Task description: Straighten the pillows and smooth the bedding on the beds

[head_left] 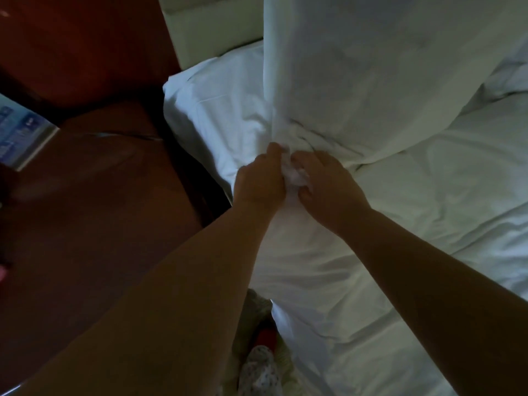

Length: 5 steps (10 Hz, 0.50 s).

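A large white pillow (371, 67) stands upright against the pale headboard (211, 27) at the head of the bed. Its lower near corner is bunched into a wad between my hands. My left hand (260, 181) grips that corner from the left. My right hand (328, 187) pinches the same bunched cloth from the right, fingers touching the left hand's. A second white pillow (211, 110) lies flat behind and to the left of it. The white duvet (414, 238) covers the bed, wrinkled on the right.
A dark red-brown wooden nightstand (94, 201) stands close to the bed's left side. A blue-and-white printed card (20, 130) rests on it at the far left. Patterned fabric and something red (265, 338) show on the floor by the bed edge.
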### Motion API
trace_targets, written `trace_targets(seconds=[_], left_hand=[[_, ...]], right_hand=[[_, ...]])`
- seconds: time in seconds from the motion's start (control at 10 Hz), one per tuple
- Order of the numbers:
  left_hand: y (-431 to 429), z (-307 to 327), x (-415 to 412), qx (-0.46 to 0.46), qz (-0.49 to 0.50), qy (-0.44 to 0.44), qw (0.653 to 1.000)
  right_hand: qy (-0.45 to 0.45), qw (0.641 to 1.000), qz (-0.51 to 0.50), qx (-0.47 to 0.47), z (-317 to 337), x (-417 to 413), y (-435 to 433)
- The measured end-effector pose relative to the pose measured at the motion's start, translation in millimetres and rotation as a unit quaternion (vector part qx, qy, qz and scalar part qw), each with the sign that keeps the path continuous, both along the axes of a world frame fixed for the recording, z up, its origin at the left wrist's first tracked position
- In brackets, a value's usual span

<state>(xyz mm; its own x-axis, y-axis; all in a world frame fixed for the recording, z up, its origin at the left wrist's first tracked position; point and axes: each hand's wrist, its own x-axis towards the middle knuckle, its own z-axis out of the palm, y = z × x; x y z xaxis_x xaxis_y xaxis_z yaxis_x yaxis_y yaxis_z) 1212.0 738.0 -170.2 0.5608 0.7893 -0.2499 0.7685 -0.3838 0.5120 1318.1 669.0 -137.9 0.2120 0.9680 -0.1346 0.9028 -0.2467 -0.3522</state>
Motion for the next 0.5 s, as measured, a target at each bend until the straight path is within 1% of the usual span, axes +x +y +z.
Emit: trace_targets(seconds=[0.1, 0.2, 0.3, 0.4, 0.5], left_hand=[[13, -8, -38, 0.137, -0.156, 0.137, 0.969], [13, 5, -43, 0.147, -0.258, 0.197, 0.934], [1, 6, -32, 0.086, -0.265, 0.192, 0.941], [5, 9, -36, 0.06, -0.224, 0.216, 0.948], [21, 31, -50, 0.065, -0.217, 0.246, 0.942]], right_hand=[[-0.08, 0.995, 0.054, -0.031, -11, -9, 8], [-0.117, 0.984, 0.09, -0.098, -19, -23, 13], [-0.113, 0.978, 0.052, -0.167, -23, -34, 16], [-0.104, 0.976, 0.048, -0.186, -19, -36, 19], [-0.094, 0.977, 0.028, -0.188, 0, -36, 21]])
